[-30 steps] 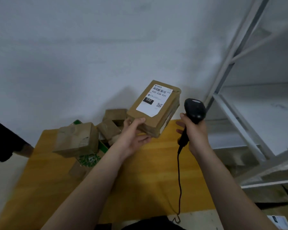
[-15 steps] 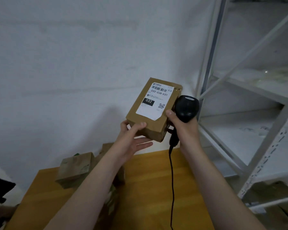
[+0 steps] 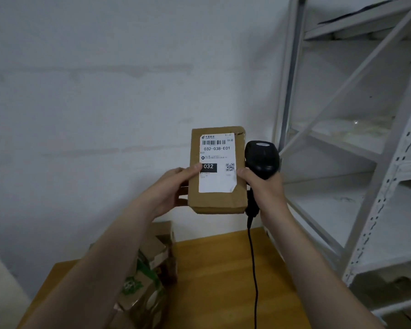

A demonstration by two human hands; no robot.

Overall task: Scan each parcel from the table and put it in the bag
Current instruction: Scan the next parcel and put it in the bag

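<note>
A brown cardboard parcel [image 3: 217, 200] with a white label reading 032-038-E01 is held upright in front of the wall, label facing me. My left hand [image 3: 173, 188] grips its left edge, thumb on the label. My right hand [image 3: 263, 188] holds a black corded barcode scanner [image 3: 261, 159] right beside the parcel's right edge, with its thumb touching the label's corner. More cardboard parcels [image 3: 147, 279], one with green print, lie on the wooden table [image 3: 214, 281] below my left forearm. No bag is in view.
A white metal shelving rack [image 3: 356, 167] stands at the right, close to the table's edge. The scanner's black cable [image 3: 254, 276] hangs down over the table. A plain white wall fills the background.
The parcel has turned from tilted to upright with its label square to me, and my right thumb now rests on it. The view has tipped up; less of the table shows.
</note>
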